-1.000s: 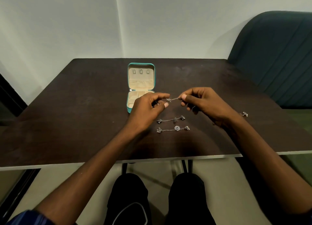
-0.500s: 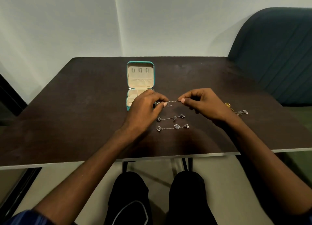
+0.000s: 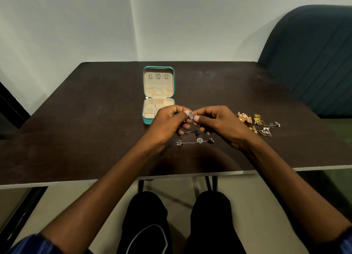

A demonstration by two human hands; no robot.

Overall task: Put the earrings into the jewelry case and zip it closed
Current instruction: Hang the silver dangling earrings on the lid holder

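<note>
A teal jewelry case point(image 3: 146, 120) lies open on the dark table, its cream lid flat behind and several small compartments in front. My left hand point(image 3: 167, 123) and my right hand point(image 3: 219, 122) meet just right of the case, both pinching a silver chain earring point(image 3: 191, 115) bunched between the fingertips. Two more silver chain earrings lie below the hands: one point(image 3: 192, 132) partly hidden by my fingers, the other point(image 3: 196, 141) fully visible. A cluster of gold earrings point(image 3: 255, 120) and silver earrings point(image 3: 274, 124) lies to the right.
The dark table point(image 3: 76, 139) has a pale front edge near my knees. A dark green upholstered chair point(image 3: 314, 63) stands at the right rear. White walls rise behind the table.
My hands have come together, gathering the stretched chain earring into a small bunch between the fingertips. The view tilted, so the gold and silver earrings at the right now show.
</note>
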